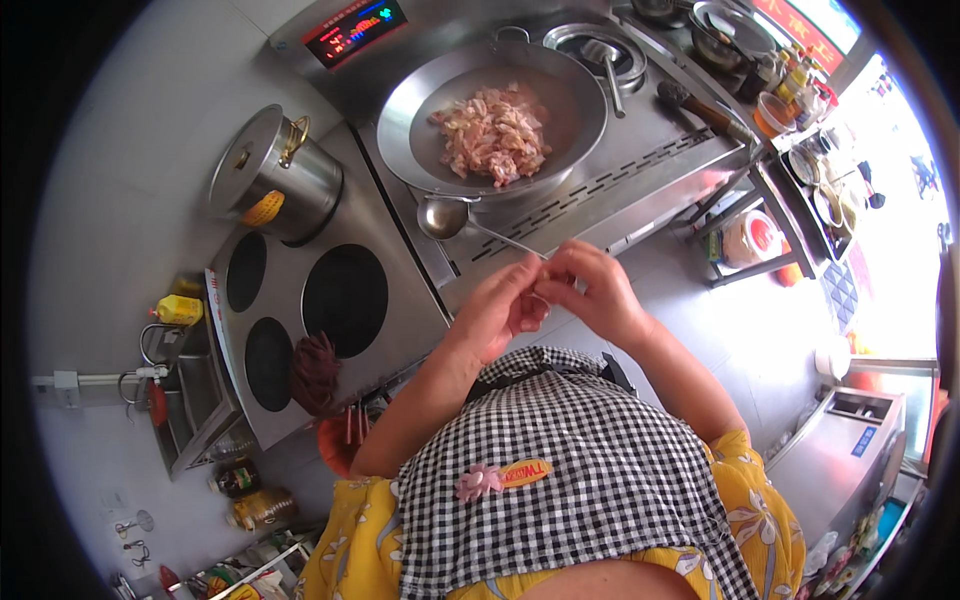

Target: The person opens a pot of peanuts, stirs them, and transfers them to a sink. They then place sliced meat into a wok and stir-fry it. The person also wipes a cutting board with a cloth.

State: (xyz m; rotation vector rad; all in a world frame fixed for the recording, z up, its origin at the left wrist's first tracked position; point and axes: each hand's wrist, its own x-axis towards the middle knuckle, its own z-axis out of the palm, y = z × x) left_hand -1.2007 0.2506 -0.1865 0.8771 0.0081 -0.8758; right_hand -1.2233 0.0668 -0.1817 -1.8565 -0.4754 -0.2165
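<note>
My left hand (495, 311) and my right hand (600, 292) meet in front of my checked apron (570, 427), over the stove's front edge. Their fingertips pinch a small pale thing (541, 278), mostly hidden and too small to name. Beyond them a large steel wok (405, 127) sits on the range, with cut pieces of raw-looking meat (495, 135) heaped in it. A metal ladle (442, 217) rests at the wok's near side. Its handle runs towards my hands and disappears behind the fingers; I cannot tell whether they touch it.
Left of the wok, a lidded steel stockpot (300, 176) stands on a cooktop (412, 315) with dark round plates. Dark red gloves (315, 375) lie at its near edge. A wok brush (705, 112) and another ladle (611, 75) lie to the right, near seasoning bottles (791, 82).
</note>
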